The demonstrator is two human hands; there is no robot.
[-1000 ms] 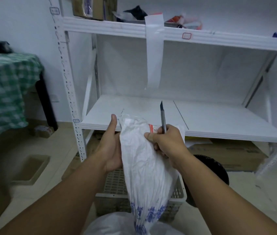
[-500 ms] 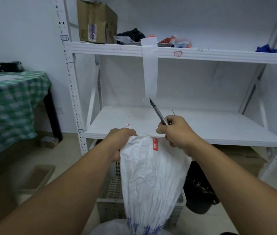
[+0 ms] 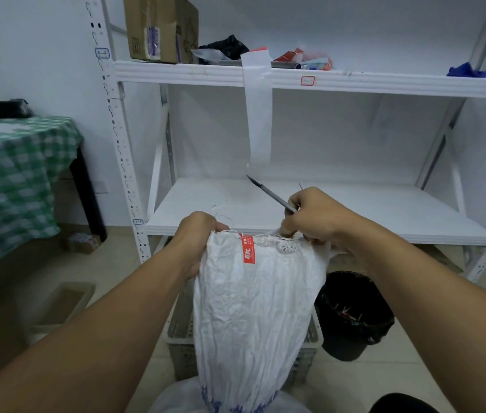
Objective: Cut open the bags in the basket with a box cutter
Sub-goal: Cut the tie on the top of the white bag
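A white woven bag (image 3: 253,308) with a red label and blue print at its bottom hangs upright in front of me, over a grey slotted basket (image 3: 180,338) on the floor. My left hand (image 3: 197,236) grips the bag's top left corner. My right hand (image 3: 316,219) pinches the frayed top right edge while also holding the box cutter (image 3: 271,193), whose blade points up and to the left, away from the bag. Loose threads show along the bag's top seam. Another white bag (image 3: 176,397) lies at the bottom of the view.
A white metal shelf unit (image 3: 355,210) stands right behind the bag, with a cardboard box (image 3: 158,28) and clutter on its upper shelf. A black bin (image 3: 352,314) sits right of the basket. A green checked table (image 3: 12,174) is at the left.
The bag's top has been spread wider between my hands. The cutter blade has tilted from upright to pointing up-left. My view has risen toward the shelves.
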